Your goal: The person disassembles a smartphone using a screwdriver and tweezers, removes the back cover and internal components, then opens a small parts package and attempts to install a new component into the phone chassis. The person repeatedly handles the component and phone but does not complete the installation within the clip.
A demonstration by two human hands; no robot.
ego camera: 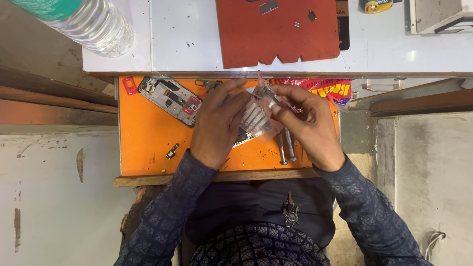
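My left hand [217, 125] and my right hand [308, 123] meet over an orange board [148, 138]. Together they grip a small clear plastic bag [256, 116] with pale slim parts inside. The right thumb and fingers pinch the bag's upper edge, while the left fingers hold its left side. An opened phone frame [170, 100] with exposed parts lies on the board just left of my left hand. Two grey screwdrivers [287, 145] lie on the board under my right hand.
A red mat [276, 32] with small metal bits lies on the white bench [187, 44] above. A clear water bottle [91, 22] lies at the top left. A red and yellow packet [330, 88] sits beside my right hand. A tiny dark part [171, 150] rests on the board.
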